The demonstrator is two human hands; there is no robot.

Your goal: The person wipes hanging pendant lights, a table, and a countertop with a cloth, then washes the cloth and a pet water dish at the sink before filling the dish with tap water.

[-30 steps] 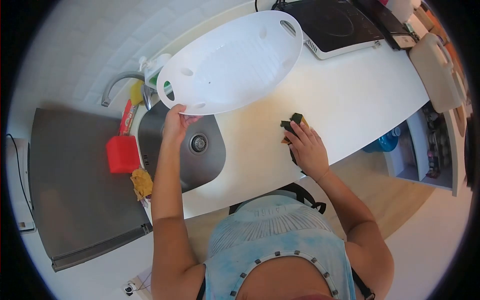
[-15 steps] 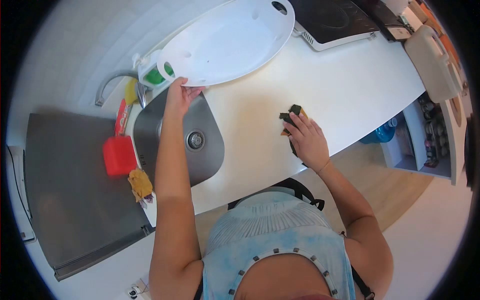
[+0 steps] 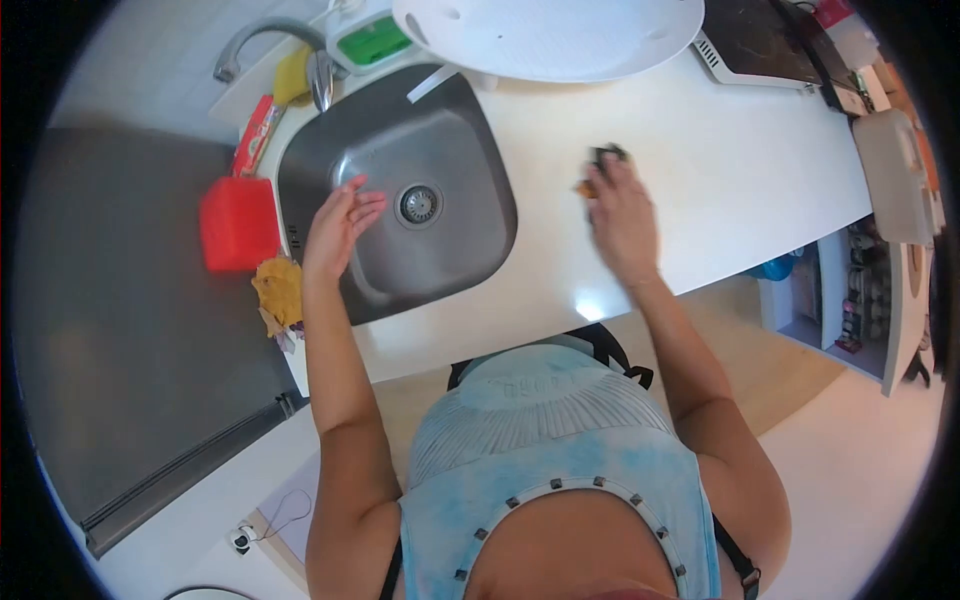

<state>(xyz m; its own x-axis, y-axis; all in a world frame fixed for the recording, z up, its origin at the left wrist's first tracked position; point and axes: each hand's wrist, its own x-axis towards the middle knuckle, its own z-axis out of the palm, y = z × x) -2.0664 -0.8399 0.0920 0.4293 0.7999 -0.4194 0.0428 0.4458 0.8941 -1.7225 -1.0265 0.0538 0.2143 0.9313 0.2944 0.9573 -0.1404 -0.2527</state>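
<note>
My left hand (image 3: 343,228) is over the left part of the steel sink (image 3: 440,255), its fingers apart and nothing in them. On the white counter, my right hand (image 3: 622,215) presses on a dark green and orange cloth (image 3: 607,158), slightly blurred, with its fingers over it. A large white oval tray (image 3: 560,40) rests at the back of the counter, beyond both hands and touching neither. Its upper part is cut off by the frame's edge.
A faucet (image 3: 320,75), yellow sponge (image 3: 292,75), red container (image 3: 240,225) and crumpled yellow cloth (image 3: 280,290) line the sink's left side. A black cooktop (image 3: 765,40) is at the back right; a beige case (image 3: 893,175) stands at the right edge.
My left hand has let go of the white tray and come down over the sink. The tray now lies at the back. My right hand has moved the cloth farther back on the counter.
</note>
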